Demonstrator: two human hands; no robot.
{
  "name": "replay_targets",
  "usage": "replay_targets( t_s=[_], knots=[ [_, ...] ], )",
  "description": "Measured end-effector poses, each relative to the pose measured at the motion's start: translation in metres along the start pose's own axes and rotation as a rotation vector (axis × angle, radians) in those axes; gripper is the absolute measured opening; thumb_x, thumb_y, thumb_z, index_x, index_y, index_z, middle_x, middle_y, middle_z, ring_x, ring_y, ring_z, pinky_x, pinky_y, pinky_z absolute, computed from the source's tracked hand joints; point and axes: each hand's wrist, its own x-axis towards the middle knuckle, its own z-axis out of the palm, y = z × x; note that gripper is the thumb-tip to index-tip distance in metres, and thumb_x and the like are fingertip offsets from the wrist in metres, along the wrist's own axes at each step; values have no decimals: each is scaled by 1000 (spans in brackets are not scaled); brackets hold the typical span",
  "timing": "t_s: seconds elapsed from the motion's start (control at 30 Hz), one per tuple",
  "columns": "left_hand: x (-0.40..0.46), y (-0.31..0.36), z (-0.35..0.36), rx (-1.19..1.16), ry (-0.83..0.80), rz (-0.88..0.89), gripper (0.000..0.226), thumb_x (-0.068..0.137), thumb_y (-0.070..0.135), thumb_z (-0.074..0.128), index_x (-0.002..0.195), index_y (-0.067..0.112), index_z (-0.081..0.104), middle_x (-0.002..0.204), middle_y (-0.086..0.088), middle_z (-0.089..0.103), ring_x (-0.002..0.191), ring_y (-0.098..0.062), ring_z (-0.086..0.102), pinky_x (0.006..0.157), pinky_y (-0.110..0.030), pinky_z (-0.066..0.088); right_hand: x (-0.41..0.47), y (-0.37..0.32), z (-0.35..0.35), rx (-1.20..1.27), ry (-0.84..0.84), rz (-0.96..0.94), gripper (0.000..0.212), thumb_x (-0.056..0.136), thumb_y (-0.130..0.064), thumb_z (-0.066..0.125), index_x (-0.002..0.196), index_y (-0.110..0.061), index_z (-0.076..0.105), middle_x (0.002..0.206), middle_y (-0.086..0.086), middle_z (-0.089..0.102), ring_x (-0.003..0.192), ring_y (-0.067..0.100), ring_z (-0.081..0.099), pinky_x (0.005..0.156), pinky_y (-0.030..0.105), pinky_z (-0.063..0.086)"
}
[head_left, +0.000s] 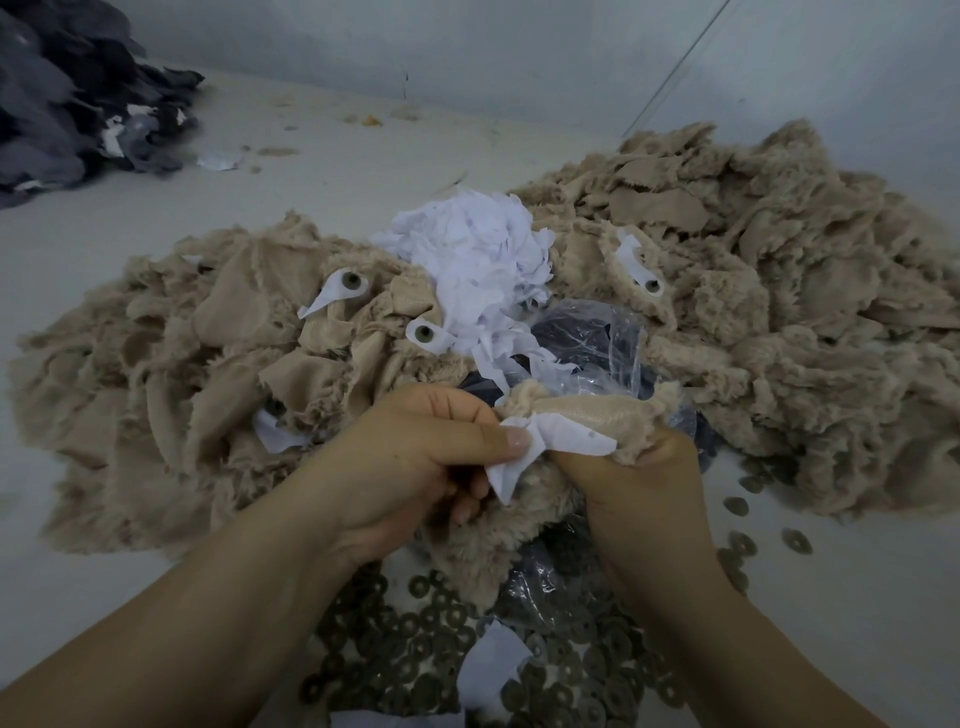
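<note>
Our left hand (410, 457) pinches the white patch (561, 441) against the plush piece (597, 413), which our right hand (644, 483) grips taut, probably to keep both layers aligned.

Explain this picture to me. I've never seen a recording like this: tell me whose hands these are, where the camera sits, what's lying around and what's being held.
There is no machine here: a person works with bare hands, and the single camera sits on their head, looking forward and down. The left hand pinches a white scrap that lies against a tan plush piece, which the right hand grips. On the pale surface lie heaps of tan plush, some pieces with a round eye on a white patch. There is also a heap of white scraps, a clear plastic bag, many ring-shaped washers near the person, and dark grey fabric at far left.
</note>
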Motion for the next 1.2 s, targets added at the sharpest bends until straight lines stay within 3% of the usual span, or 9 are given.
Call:
replay_targets(
  t_s=[0.1,0.23,0.47,0.7,0.8,0.87,0.93,1.0,1.2],
  knots=[
    [1,2,-4,104,-38,-19,30,67,18,86,58,0,64,61,-17,54,50,-23,42,44,-25,33,-2,-5,2,-30,-8,-19,7,71,-15,80,78,-14,80,75,7,76,72,23,74,60,28,59],
    [-1,5,-13,139,-193,-2,10,73,8,78,75,1,70,59,-8,59,47,-14,48,41,-23,38,1,-5,0,-88,1,-27,12,80,0,77,68,-3,75,70,7,74,64,20,69,60,29,58],
    [-1,-1,-9,-1,-74,181,11,69,9,77,60,9,70,74,-11,67,48,-17,47,41,-23,39,0,-5,0,-16,-38,-20,11,84,0,71,89,9,75,85,16,76,79,23,75,68,26,58],
    [0,-7,-5,-110,26,246,16,62,17,81,58,14,66,52,-12,56,39,-13,44,37,-18,31,-3,-11,4,-70,12,-82,7,71,-21,74,69,-15,77,62,-9,72,60,1,69,56,13,52],
    [2,-9,-5,-136,24,256,19,65,8,83,58,14,66,52,-10,58,37,-12,43,38,-17,33,-3,-12,3,-107,-24,-80,6,74,-16,75,69,-19,75,64,-13,72,60,-3,67,55,10,51],
    [3,-11,-5,-166,-16,265,17,67,11,82,61,12,66,49,-9,56,33,-12,42,40,-18,35,-1,-9,-1,-196,2,-56,33,74,-3,81,63,-33,72,63,-16,71,59,-4,67,54,10,49],
    [2,-12,-3,-204,-63,266,17,71,10,80,65,11,64,50,-8,58,31,-11,40,39,-18,32,0,-9,-2,-190,26,-60,30,75,-5,82,62,-31,73,63,-14,72,59,-1,68,54,11,51],
    [2,-11,-5,-194,-80,223,14,72,9,75,66,11,63,48,-8,56,29,-11,37,35,-15,28,0,-10,-1,-108,7,-64,4,73,-21,79,72,-24,80,73,-6,76,68,10,74,59,17,55],
    [-2,3,-22,275,-205,-111,23,83,9,76,77,-8,62,40,-3,45,29,-10,32,35,-15,26,2,-13,-1,-120,32,-48,9,73,-26,78,77,-18,80,74,4,77,71,20,75,59,26,59]
  ],
)
